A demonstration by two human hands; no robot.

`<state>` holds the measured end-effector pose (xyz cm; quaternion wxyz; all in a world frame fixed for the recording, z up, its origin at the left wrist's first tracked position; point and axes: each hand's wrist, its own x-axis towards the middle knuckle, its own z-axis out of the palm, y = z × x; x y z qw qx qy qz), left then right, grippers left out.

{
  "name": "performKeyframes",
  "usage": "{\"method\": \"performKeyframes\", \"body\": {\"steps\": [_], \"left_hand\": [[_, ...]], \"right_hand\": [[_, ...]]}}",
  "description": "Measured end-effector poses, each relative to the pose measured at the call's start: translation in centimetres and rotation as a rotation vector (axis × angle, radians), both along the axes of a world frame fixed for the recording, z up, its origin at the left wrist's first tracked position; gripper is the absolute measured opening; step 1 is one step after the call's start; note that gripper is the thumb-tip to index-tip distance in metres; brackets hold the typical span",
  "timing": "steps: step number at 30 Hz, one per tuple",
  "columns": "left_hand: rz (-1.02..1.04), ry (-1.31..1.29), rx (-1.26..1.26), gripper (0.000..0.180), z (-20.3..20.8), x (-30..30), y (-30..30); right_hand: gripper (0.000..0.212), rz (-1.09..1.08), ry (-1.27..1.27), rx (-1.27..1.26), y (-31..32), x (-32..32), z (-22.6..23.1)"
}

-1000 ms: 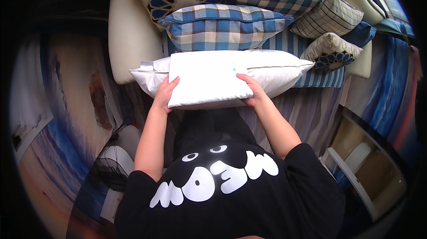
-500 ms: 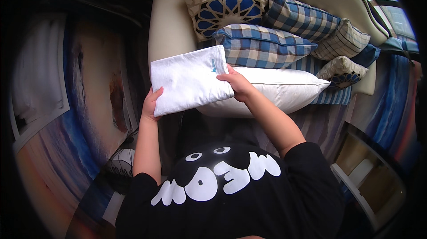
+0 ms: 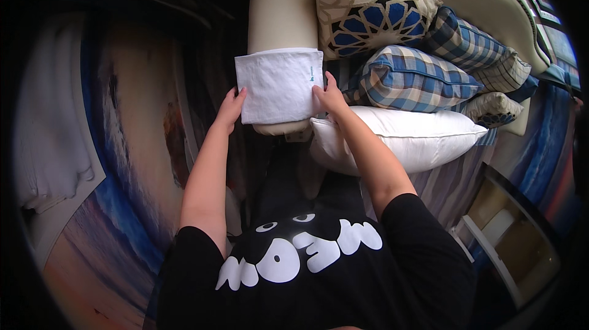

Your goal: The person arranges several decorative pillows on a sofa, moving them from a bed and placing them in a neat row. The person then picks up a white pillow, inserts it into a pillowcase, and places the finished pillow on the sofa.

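Note:
A folded white cloth (image 3: 277, 89), with a small blue mark near its right edge, is over the front end of the cream sofa armrest (image 3: 283, 14). My left hand (image 3: 229, 110) grips its left edge with the thumb on top and the fingers hidden beneath. At its right edge my right hand (image 3: 332, 98) pinches the cloth near the front corner, thumb again on top. Whether the cloth's underside rests fully on the armrest is hidden. Just right of my right hand lies a plump white pillow (image 3: 408, 139).
A blue checked cushion (image 3: 423, 78) lies behind the white pillow. Against the cream backrest lean a blue-patterned cushion (image 3: 380, 20) and another checked cushion (image 3: 469, 38). A small patterned cushion (image 3: 492, 109) sits at the far right. A painted wall (image 3: 132, 115) is on the left.
Both hands have carried the cloth from in front of the cushions to over the armrest, and it has turned from tilted to nearly square. The view has shifted left.

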<state>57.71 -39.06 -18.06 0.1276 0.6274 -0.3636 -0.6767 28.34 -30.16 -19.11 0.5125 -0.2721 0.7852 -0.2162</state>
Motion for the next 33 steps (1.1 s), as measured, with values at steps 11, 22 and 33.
{"method": "performKeyframes", "body": {"steps": [11, 22, 33], "left_hand": [[0.386, -0.031, -0.292, 0.036, -3.8, -3.1, -4.1], [-0.495, -0.659, -1.116, 0.056, -0.7, -8.2, -0.2], [-0.230, -0.332, -0.791, 0.066, -3.8, -6.4, -3.3]], "right_hand": [[0.047, -0.349, 0.208, -0.238, -3.1, 2.3, -1.0], [0.057, 0.357, 0.703, -0.507, -5.2, 8.7, 1.2], [0.057, 0.137, 0.589, -0.366, -5.9, 8.0, 0.0]]}}
